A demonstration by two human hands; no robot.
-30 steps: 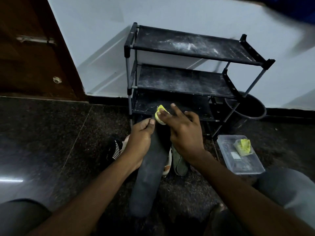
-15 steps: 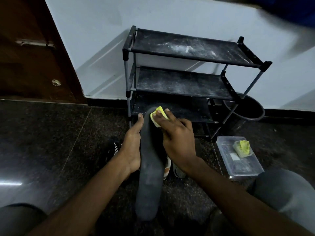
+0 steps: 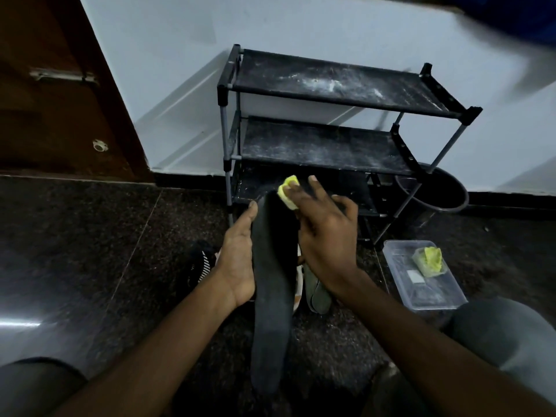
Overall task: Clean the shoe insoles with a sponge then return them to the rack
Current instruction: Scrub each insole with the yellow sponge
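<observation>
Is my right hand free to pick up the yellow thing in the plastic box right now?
Likely not yet: the right hand pinches the sponge on the insole, though nothing stands before the box.

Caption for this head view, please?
The right hand presses a yellow sponge on a dark insole held by the left hand.

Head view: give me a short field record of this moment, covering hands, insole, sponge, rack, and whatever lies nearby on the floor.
left hand: holds the dark insole by its left edge, thumb near the far end
right hand: pinches the yellow sponge against the insole's far end
rack: black, three dusty shelves, against the wall
container: clear plastic, on the floor right of the rack, yellow-green lump inside
bucket: dark, behind the rack's right legs
footwear: on the floor under the hands, partly hidden
</observation>
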